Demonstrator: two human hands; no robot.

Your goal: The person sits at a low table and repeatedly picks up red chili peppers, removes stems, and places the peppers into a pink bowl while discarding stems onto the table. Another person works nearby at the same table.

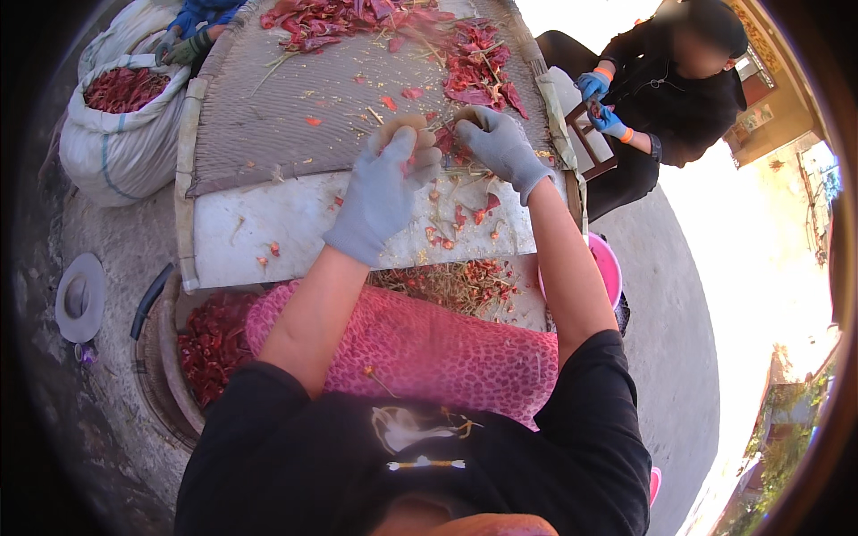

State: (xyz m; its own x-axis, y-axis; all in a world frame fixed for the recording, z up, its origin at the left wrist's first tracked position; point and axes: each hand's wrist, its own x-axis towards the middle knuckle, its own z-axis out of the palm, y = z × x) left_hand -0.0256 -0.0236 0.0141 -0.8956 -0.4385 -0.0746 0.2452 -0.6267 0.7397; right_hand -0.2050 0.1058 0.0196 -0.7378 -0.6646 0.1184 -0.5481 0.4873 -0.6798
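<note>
Both my hands wear grey knitted gloves with tan fingertips and are raised over the near part of a woven tray. My left hand [385, 187] has its fingers curled in, and a bit of red dried chili [407, 164] shows between them. My right hand [499, 144] is bent at the fingers beside a dried chili [444, 139]; its fingertips are partly hidden, so its grip is unclear. Under the hands, chili stems and caps [459, 218] lie scattered on a white board [295, 221]. Larger dried red chilies [479, 63] lie farther up the woven tray [255, 127].
A pink leopard-print cloth [429, 348] covers my lap. Baskets of chilies [214, 342] stand left, a pink basin [606, 268] right. At far left is a white woven sack [127, 154] of chilies. A co-worker in blue gloves [606, 124] sits right; another's gloved hand [188, 50] is upper left.
</note>
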